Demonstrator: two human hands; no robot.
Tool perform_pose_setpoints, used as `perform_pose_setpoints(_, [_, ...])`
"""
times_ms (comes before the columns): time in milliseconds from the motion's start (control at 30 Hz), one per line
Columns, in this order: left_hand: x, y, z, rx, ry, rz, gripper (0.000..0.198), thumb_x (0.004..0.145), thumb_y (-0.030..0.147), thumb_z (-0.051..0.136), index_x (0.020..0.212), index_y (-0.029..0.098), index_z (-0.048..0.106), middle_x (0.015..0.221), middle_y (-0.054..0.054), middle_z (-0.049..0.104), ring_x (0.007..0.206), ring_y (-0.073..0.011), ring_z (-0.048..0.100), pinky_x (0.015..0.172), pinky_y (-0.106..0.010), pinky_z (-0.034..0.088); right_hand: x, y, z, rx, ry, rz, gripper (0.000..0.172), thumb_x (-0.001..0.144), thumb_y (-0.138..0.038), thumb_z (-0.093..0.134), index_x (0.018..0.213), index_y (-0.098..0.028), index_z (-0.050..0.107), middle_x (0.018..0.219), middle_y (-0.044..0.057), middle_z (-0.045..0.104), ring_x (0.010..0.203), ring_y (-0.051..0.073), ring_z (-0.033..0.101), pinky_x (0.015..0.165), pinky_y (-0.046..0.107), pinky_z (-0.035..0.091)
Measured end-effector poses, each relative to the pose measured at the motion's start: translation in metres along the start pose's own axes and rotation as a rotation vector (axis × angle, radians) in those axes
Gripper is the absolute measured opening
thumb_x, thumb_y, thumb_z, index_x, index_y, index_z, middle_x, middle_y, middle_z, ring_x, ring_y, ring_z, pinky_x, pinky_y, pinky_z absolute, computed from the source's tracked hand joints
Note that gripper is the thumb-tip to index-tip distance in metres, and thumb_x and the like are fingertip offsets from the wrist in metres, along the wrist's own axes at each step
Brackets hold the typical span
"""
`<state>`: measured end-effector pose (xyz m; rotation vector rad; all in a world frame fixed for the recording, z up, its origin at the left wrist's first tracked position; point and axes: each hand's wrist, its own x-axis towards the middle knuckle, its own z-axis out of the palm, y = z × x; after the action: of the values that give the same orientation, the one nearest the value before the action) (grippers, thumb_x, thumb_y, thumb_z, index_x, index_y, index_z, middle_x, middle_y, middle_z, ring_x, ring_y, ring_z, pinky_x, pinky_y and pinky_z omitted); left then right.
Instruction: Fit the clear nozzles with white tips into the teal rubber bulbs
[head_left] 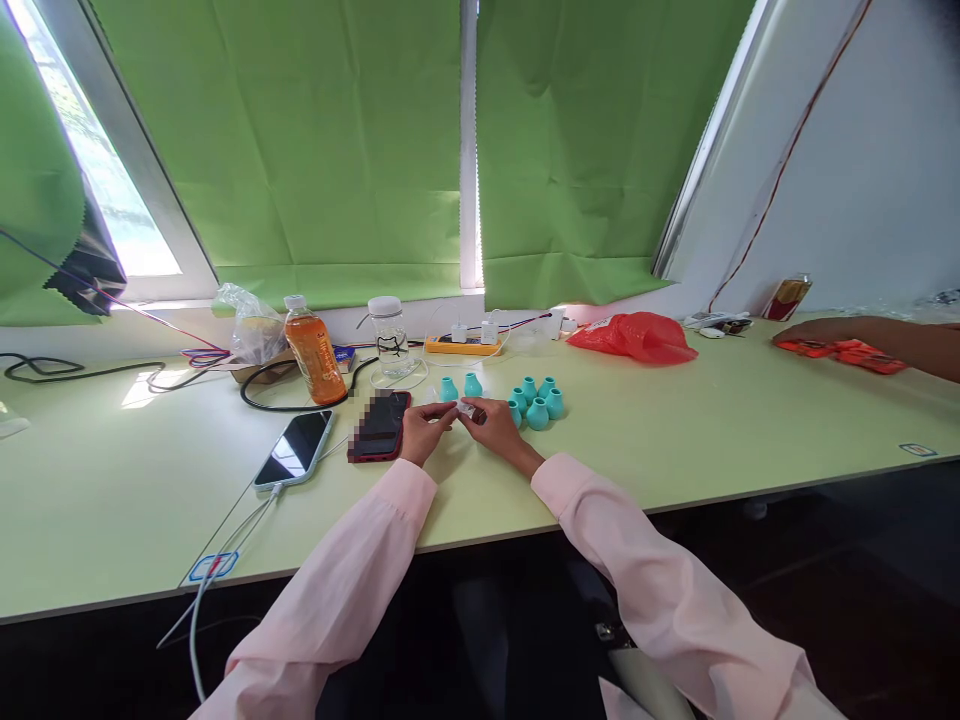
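Observation:
Above the table, my left hand [425, 433] and my right hand [495, 428] meet, fingers closed on a small whitish piece [466, 409]. Its kind is too small to make out, and fingertips cover part of it. Just behind it stand two turquoise vase-shaped pieces [472, 386] with narrow necks. More of the same turquoise pieces [537, 414], several in a cluster, stand upright to the right of my right hand. Left of my left hand lies a dark phone [381, 425] with a red edge, partly pixelated.
A second phone [296, 447] with a cable lies further left. Behind are an orange drink bottle [315, 352], a clear jar [388, 340], a yellow power strip [463, 346] and a red plastic bag [634, 338]. At the far right, another person's arm [915, 345] reaches over orange-red packets [862, 356].

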<state>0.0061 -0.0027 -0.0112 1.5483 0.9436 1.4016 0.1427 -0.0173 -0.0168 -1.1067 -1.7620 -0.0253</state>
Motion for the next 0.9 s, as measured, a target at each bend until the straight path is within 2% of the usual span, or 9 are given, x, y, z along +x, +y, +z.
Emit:
perform_pose_setpoints(200, [-0.002, 0.003, 0.001, 0.164, 0.024, 0.149, 0.024, 0.062, 0.031, 0.063, 0.076, 0.012, 0.068, 0.069, -0.006, 0.066, 0.059, -0.0137, 0.058, 0.052, -0.025, 0.049, 0.0, -0.001, -0.001, -0.008, 0.013, -0.005, 0.025, 0.071, -0.027, 0.056, 0.09, -0.014, 0.065, 0.062, 0.003, 0.065, 0.047, 0.011, 0.052, 0.054, 0.022, 0.043])
perform_pose_setpoints(467, [-0.01, 0.01, 0.004, 0.378, 0.004, 0.351, 0.022, 0.07, 0.027, 0.054, 0.084, 0.017, 0.068, 0.066, -0.004, 0.06, 0.057, -0.0109, 0.051, 0.05, -0.021, 0.043, -0.001, -0.003, -0.002, -0.019, 0.05, -0.021, 0.022, 0.07, -0.025, 0.054, 0.085, -0.013, 0.065, 0.063, 0.004, 0.064, 0.049, 0.012, 0.053, 0.055, 0.023, 0.043])
perform_pose_setpoints(633, [-0.009, 0.01, 0.003, 0.422, -0.033, 0.388, 0.024, 0.073, 0.025, 0.049, 0.088, 0.018, 0.066, 0.069, -0.004, 0.059, 0.059, -0.0109, 0.051, 0.051, -0.02, 0.043, 0.0, -0.003, -0.002, -0.013, 0.063, -0.045, 0.02, 0.071, -0.028, 0.054, 0.081, -0.014, 0.064, 0.066, 0.004, 0.064, 0.056, 0.012, 0.054, 0.058, 0.022, 0.042])
perform_pose_setpoints(900, [-0.005, 0.006, 0.001, 0.398, -0.016, 0.346, 0.021, 0.073, 0.028, 0.051, 0.079, 0.017, 0.068, 0.07, -0.005, 0.06, 0.063, -0.0133, 0.053, 0.051, -0.021, 0.042, 0.0, 0.0, 0.0, -0.005, 0.065, -0.06, 0.021, 0.07, -0.029, 0.055, 0.082, -0.014, 0.064, 0.055, 0.0, 0.055, 0.049, 0.01, 0.047, 0.053, 0.021, 0.039])
